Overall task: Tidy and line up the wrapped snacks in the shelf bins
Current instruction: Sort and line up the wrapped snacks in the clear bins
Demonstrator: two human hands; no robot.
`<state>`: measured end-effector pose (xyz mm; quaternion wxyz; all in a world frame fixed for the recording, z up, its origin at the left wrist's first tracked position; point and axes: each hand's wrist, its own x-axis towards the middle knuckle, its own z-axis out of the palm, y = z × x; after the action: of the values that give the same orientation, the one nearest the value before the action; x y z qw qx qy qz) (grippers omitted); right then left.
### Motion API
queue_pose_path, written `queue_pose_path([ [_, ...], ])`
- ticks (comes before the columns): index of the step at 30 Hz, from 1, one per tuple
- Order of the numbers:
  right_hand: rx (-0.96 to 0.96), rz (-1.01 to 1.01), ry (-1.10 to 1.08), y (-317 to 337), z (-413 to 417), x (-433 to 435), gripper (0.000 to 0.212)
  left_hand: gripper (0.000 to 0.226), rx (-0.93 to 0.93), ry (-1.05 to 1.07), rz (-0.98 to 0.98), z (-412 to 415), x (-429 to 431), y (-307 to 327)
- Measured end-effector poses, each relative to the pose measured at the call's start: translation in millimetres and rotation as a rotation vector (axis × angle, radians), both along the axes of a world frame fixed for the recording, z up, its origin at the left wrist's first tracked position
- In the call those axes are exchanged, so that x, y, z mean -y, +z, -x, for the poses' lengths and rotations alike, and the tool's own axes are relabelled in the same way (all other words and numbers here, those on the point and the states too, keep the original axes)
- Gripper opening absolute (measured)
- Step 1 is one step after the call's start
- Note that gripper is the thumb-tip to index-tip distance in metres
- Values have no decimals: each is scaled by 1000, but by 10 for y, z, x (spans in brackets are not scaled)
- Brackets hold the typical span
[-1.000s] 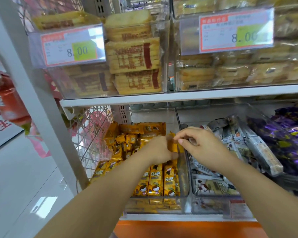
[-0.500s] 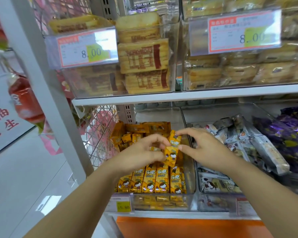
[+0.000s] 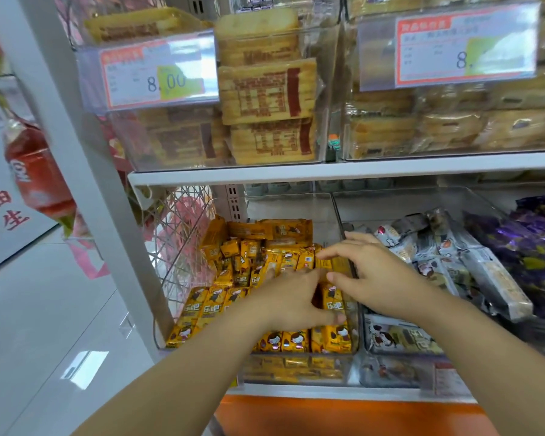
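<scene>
Yellow wrapped snacks [image 3: 208, 306] fill a clear bin [image 3: 296, 369] on the lower shelf. The front packs stand in a neat row, while those at the back lie jumbled. My left hand [image 3: 293, 297] lies flat on the packs in the middle of the bin, fingers stretched out and thumb spread to the right. My right hand [image 3: 372, 272] reaches in over the bin's right wall, and its straight fingers touch the packs at the right side. Neither hand grips a pack. The packs under my palms are hidden.
The neighbouring bin holds grey wrapped snacks [image 3: 438, 247], with purple packs [image 3: 532, 247] further right. Above, clear bins hold stacked toast packs [image 3: 265, 89] behind price tags [image 3: 158, 77]. A white upright [image 3: 76, 152] and wire mesh [image 3: 177, 234] close the left side.
Half a second ago both hands pinched a yellow pack above the bin. Now the pack is down among the others, and both hands have dropped flat onto the packs.
</scene>
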<state>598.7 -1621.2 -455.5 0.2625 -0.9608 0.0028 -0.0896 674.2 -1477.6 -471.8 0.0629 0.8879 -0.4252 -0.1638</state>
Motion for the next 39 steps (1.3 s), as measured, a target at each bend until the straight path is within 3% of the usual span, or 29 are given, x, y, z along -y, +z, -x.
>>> queue_pose_path([
  [5, 18, 7, 16, -24, -4, 29, 30, 70, -238, -55, -32, -110, -101, 55],
  [10, 70, 22, 6, -52, 1, 1, 25, 67, -146, -61, -75, -67, -182, 80],
  [16, 160, 92, 34, -43, 64, -134, 21, 53, -95, 77, 333, -52, -672, 113],
  [21, 84, 120, 99, 99, -182, -494, 26, 31, -137, 251, 687, -33, -1280, 120],
  [25, 23, 138, 111, 89, -620, -738, 36, 30, -127, 238, 781, 23, -1458, 94],
  [29, 24, 194, 27, -102, -1147, -852, 65, 35, -126, 243, 840, 49, -1587, 51],
  [33, -114, 317, 6, -310, -1551, -896, 86, 33, -140, 248, 847, 24, -1635, 55],
  [37, -43, 480, -42, -364, -1638, -936, 63, 29, -194, 245, 860, -20, -1640, 89],
  [39, 27, 469, -31, -349, -1637, -952, 49, 29, -203, 242, 852, -26, -1649, 96],
])
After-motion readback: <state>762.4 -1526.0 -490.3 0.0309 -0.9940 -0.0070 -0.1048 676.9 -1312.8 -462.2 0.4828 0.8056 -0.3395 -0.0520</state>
